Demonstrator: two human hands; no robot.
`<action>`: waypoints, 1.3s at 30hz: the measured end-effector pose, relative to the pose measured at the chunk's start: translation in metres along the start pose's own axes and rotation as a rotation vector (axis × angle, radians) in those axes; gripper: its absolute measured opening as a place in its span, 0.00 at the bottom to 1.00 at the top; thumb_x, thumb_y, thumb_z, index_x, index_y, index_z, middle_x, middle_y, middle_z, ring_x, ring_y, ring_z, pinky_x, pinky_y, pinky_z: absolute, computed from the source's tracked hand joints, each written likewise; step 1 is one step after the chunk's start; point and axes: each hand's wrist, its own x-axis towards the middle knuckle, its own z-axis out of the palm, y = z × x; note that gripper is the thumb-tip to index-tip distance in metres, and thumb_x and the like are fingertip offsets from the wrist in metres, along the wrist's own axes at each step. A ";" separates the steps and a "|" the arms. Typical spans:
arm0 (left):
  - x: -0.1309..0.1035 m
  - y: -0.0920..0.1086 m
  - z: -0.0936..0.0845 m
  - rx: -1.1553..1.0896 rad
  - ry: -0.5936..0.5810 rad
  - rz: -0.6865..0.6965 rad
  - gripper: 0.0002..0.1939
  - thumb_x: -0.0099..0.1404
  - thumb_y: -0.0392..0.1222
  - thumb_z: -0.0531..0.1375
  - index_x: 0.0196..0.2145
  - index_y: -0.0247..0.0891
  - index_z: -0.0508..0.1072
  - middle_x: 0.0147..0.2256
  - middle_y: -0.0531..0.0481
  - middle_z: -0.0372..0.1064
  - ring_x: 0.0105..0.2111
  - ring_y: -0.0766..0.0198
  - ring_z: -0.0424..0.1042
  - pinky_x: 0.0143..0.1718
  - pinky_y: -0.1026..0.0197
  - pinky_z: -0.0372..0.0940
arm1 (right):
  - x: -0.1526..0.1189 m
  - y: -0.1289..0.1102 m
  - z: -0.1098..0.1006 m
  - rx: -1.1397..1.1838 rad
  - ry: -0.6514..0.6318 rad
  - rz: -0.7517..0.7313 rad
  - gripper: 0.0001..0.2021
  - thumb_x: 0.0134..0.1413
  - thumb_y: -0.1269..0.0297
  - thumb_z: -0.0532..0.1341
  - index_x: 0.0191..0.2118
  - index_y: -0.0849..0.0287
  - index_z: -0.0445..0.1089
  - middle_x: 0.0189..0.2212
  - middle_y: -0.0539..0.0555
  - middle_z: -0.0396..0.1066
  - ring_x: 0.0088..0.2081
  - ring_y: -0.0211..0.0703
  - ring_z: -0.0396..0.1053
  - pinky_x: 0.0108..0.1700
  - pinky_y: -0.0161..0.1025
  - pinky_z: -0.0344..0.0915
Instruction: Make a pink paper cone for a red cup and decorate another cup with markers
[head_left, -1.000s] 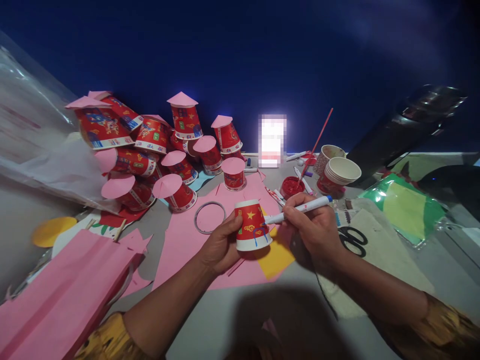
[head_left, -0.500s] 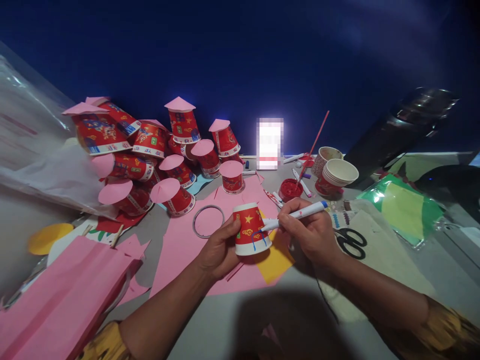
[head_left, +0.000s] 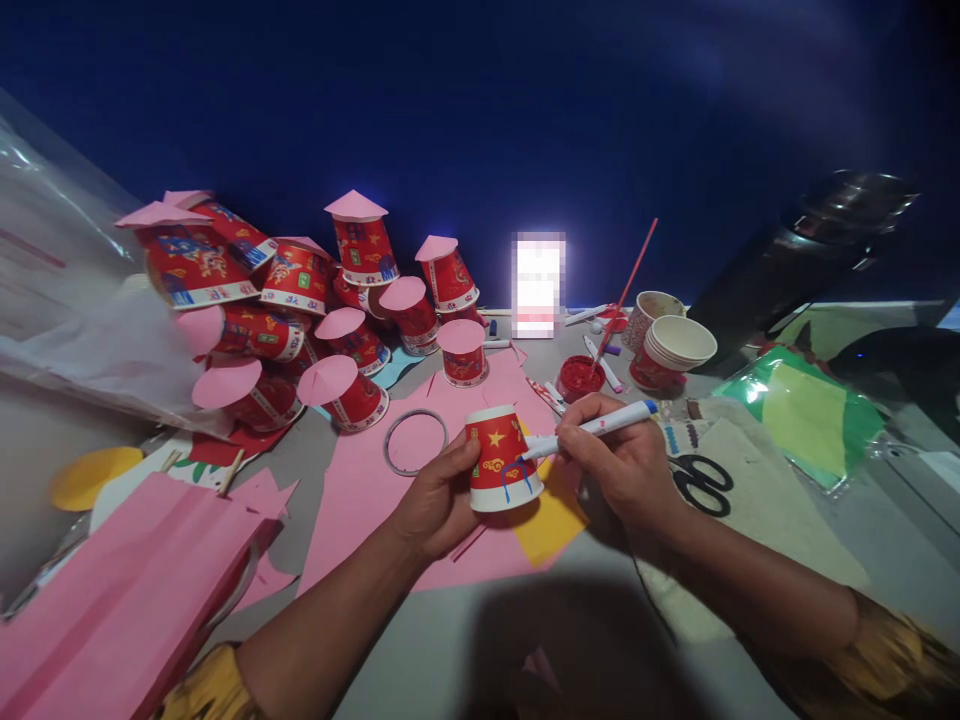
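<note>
My left hand (head_left: 439, 495) is closed round the left side of a red paper cup (head_left: 496, 445), held upside down with its white rim at the bottom. The cup bears a gold star, swirls and blue marker lines. In my right hand (head_left: 619, 465) is a white marker (head_left: 592, 430) with a blue end, its tip against the cup's right side. Below both hands lie pink paper (head_left: 360, 520) and a yellow paper piece (head_left: 559, 515). A grey ring (head_left: 386, 445) rests on the pink paper, left of the cup.
Several red cups with pink paper tops (head_left: 364, 250) are piled at the back left. Behind my right hand stand a pot of red paint (head_left: 581, 377) with a brush and stacked paper cups (head_left: 679, 350). Black-handled scissors (head_left: 705, 485) lie on pale cloth (head_left: 757, 540). A lit, blurred screen (head_left: 538, 285) stands at the back.
The view has shifted very slightly. Both hands keep their hold, and the marker tip stays at nearly the same spot on the cup.
</note>
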 end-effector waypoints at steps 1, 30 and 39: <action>0.000 0.000 0.000 0.000 0.003 0.000 0.20 0.64 0.39 0.70 0.53 0.33 0.75 0.47 0.39 0.81 0.48 0.51 0.81 0.62 0.46 0.69 | 0.000 0.001 0.000 0.018 0.002 -0.003 0.11 0.58 0.56 0.70 0.31 0.57 0.73 0.22 0.49 0.75 0.23 0.38 0.72 0.26 0.33 0.69; -0.001 0.001 0.000 -0.004 -0.011 -0.028 0.22 0.64 0.41 0.70 0.53 0.32 0.75 0.50 0.36 0.81 0.49 0.48 0.81 0.57 0.47 0.72 | 0.000 0.001 -0.001 0.051 -0.007 -0.058 0.09 0.58 0.60 0.70 0.31 0.57 0.74 0.22 0.49 0.75 0.22 0.37 0.72 0.26 0.31 0.69; 0.000 0.001 0.001 0.008 -0.016 -0.016 0.19 0.63 0.40 0.71 0.50 0.33 0.76 0.46 0.40 0.82 0.46 0.51 0.82 0.59 0.47 0.71 | 0.000 0.000 0.001 0.024 -0.046 -0.018 0.11 0.59 0.57 0.70 0.31 0.57 0.72 0.19 0.46 0.71 0.19 0.35 0.67 0.24 0.33 0.67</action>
